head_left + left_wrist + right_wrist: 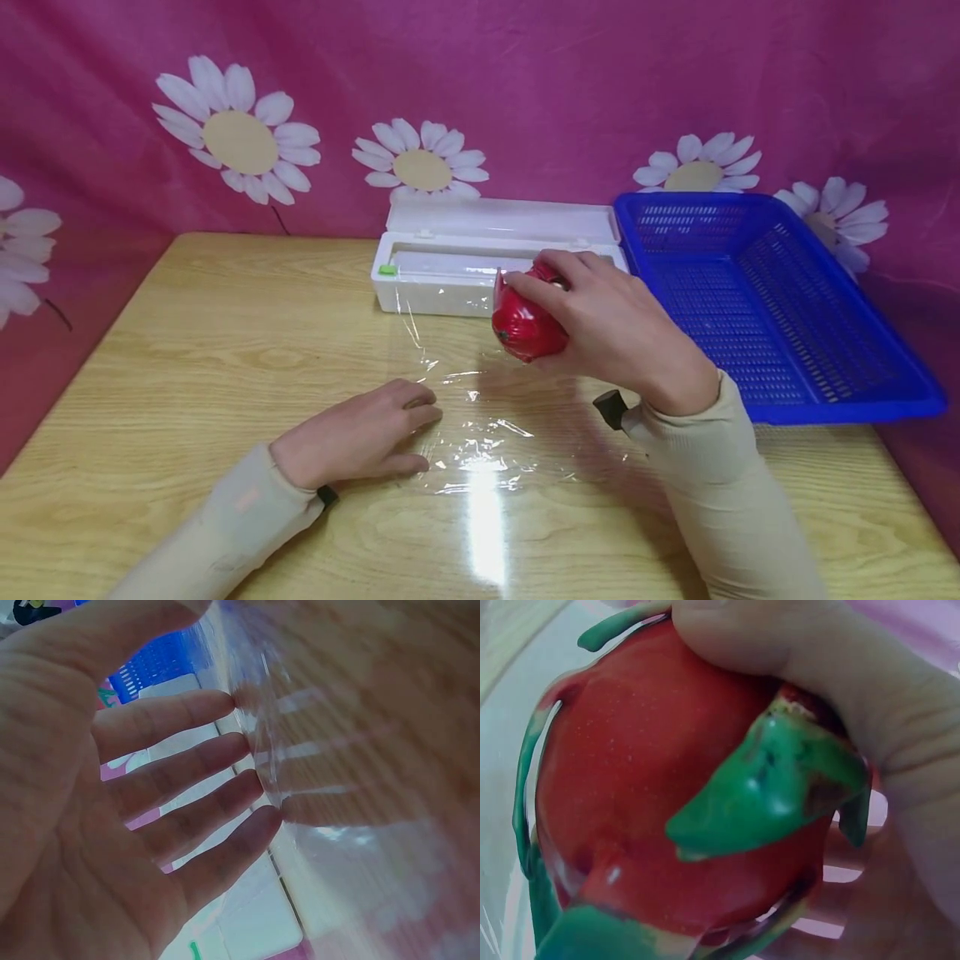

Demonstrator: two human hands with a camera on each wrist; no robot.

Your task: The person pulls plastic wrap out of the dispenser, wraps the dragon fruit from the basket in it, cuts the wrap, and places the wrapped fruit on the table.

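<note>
My right hand [618,329] grips a red dragon fruit [525,325] with green-tipped scales, above the far part of a clear sheet of cling film [472,433]. In the right wrist view, my thumb lies across the top of the dragon fruit [645,750]. The film runs from the open white cling film box [442,296] towards me over the table. My left hand [356,437] is low at the film's left side, its fingers spread. The left wrist view has those fingertips touching the table or the film's edge; which one, I cannot tell.
Right of the box stands a blue plastic basket [750,308] with slotted sides. The box's lid [502,221] is tipped back against the pink flowered cloth [540,83]. A green slider [387,270] sits at the box's left end. Below is a wood-grain table [247,358].
</note>
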